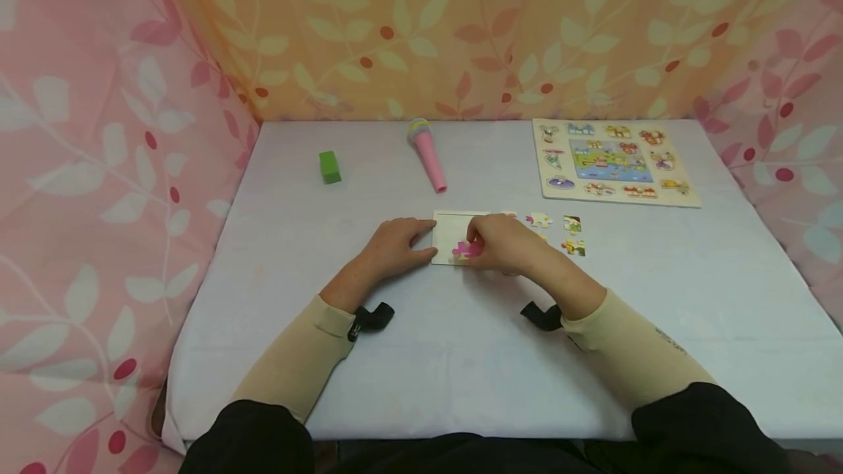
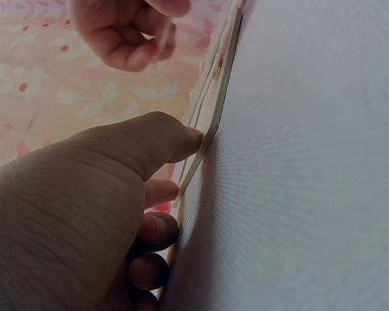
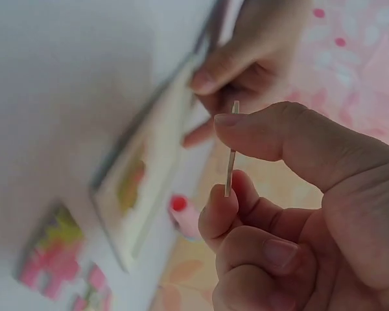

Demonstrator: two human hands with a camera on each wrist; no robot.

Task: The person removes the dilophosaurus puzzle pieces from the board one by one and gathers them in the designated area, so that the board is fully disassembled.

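Observation:
A shallow pale puzzle tray (image 1: 451, 227) lies on the white-covered table. My left hand (image 1: 398, 244) rests at its left side, thumb and index finger spread, their tips against the edge. Over the tray, my right hand (image 1: 507, 241) pinches a small, thin puzzle piece (image 3: 231, 155) between thumb and fingers, seen edge-on in the right wrist view. From the head view a pink patch (image 1: 466, 249) shows at those fingertips. The right wrist view also shows a yellow and reddish patch (image 3: 131, 184) on the tray, whose right part is hidden by my right hand in the head view.
Several loose puzzle pieces (image 1: 573, 224) lie right of the tray, some partly behind my right hand. A wooden picture board (image 1: 549, 167) sits at the back right. A pink toy microphone (image 1: 430, 159) and a green block (image 1: 330, 167) lie toward the back. Patterned curtains (image 1: 395, 42) surround the table.

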